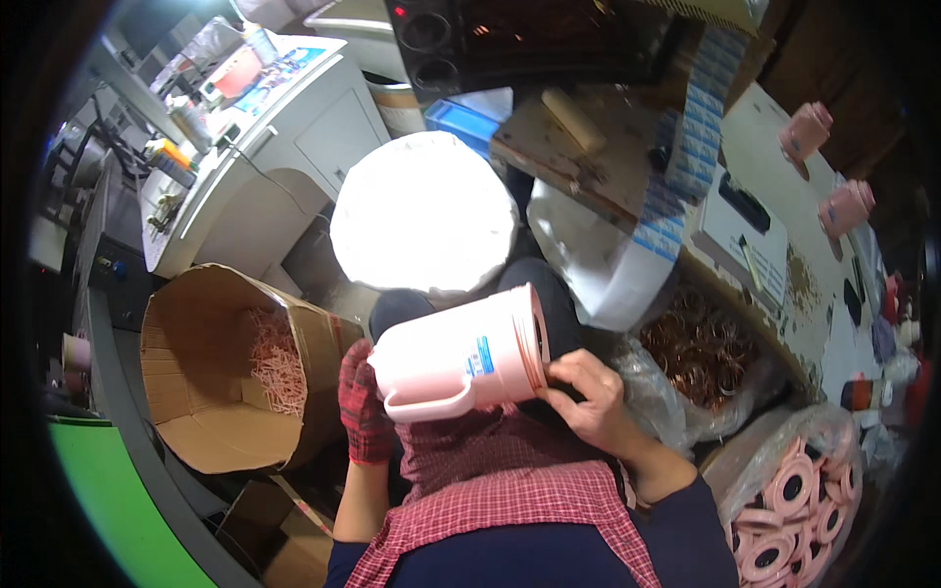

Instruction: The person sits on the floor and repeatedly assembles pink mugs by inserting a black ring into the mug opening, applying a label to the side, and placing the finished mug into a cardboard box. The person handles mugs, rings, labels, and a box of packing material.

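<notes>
A pale pink jug (431, 358) with a loop handle and a small blue label lies sideways across my lap, its open mouth facing right. At its left end, my left hand (361, 407), in a red-and-black checked glove, is closed around the jug; part of those fingers is hidden behind it. My bare right hand (591, 392) pinches the rim by the mouth, thumb below and fingers above. A thin copper-coloured edge shows along that rim. Whether it is a separate ring I cannot tell.
Left of my legs stands a cardboard box (201, 382) with thin pink strips inside. A white-covered round container (423, 214) is ahead. At right are a bag of brown rings (701, 343), a bag of pink ring-shaped parts (784, 505) and a bench (760, 147) with pink jugs.
</notes>
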Demonstrator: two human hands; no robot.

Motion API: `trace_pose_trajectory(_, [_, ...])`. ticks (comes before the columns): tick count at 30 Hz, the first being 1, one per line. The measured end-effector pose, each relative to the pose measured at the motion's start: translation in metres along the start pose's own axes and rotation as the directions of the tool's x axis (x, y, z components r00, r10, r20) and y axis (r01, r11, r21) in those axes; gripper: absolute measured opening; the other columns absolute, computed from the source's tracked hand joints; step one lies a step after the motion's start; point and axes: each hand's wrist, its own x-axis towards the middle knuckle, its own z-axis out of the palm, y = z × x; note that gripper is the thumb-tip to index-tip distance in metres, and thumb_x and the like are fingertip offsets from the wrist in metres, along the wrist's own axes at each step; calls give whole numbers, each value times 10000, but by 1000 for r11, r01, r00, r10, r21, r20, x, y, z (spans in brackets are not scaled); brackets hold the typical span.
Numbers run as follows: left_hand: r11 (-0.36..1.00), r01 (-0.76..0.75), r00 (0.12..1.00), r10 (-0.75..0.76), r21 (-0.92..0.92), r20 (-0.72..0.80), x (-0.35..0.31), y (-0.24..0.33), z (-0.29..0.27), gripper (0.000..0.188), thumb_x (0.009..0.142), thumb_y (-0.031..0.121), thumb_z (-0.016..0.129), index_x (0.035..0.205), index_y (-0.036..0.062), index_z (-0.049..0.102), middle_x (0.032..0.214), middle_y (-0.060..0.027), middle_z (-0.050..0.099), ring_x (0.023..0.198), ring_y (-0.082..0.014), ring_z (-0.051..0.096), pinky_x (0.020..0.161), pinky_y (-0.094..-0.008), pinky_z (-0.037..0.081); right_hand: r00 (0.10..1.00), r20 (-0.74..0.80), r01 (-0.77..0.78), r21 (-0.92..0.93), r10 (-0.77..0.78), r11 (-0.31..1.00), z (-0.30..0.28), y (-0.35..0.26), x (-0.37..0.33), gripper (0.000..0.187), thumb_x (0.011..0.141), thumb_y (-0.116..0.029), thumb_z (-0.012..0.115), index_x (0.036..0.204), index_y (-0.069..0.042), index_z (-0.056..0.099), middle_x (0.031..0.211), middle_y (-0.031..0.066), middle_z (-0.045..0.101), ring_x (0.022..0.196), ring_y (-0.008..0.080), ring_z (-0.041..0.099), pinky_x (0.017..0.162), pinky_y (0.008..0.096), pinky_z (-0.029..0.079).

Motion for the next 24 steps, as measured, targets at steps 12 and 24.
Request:
trace_pose_trajectory(12, [986, 38, 992, -17, -162, 129, 38, -7, -13, 349, 996, 225, 639, 1280, 27, 597, 1157, -87, 677, 1039, -194, 648, 926, -331, 522, 913, 296, 180, 321, -279, 930, -18, 6, 75, 893, 696, -253, 931, 1438, -53, 477, 1513, 250, 361, 1390, 414, 421, 1104, 481, 434])
trace_pose_trajectory(24, [597, -597, 756, 643, 536, 127, 49, 28, 8, 280, 1021, 216, 616, 1204, 4, 607, 1155, -100, 651, 1023, -208, 628, 921, -373, 512, 806, 546, -543, 526, 229, 654, 13, 38, 98, 1191, 739, -462, 903, 1634, -116, 197, 1595, 183, 286, 1461, 331, 353, 1117, 447, 438])
